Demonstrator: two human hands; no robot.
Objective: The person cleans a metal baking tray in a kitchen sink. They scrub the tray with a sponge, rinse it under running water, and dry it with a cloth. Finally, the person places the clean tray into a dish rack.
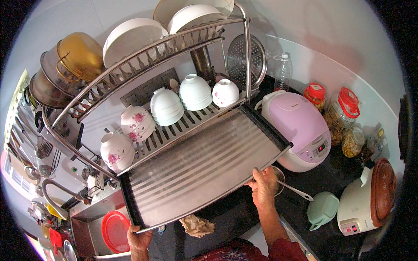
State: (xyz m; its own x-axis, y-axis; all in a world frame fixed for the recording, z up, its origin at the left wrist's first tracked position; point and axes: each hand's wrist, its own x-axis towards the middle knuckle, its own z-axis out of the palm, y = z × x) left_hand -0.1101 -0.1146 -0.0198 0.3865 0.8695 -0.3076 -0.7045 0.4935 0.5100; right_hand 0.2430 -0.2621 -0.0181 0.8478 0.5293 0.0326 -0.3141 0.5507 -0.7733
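Observation:
A wide metal drip tray [204, 167] with black side edges juts out from the dish rack [247, 65], tilted toward me. My left hand [139, 239] is closed on its near left corner. Further right, my right hand [263, 189] grips the front edge with thumb and fingers. Behind the tray, upturned white bowls [166, 106] and flowered bowls [137, 124] stand in stacks on the slatted shelf. Below the front edge lies a crumpled beige cloth [197, 225]. Near my right hand, a metal pan with a long handle [296, 190] is partly hidden.
A pink rice cooker [296, 126] stands close to the tray's right side. Red-lidded jars [342, 111], a green jug [322, 209] and a white cooker with a brown lid [363, 200] sit further right. At left, the sink [87, 222] holds a red basin [115, 230].

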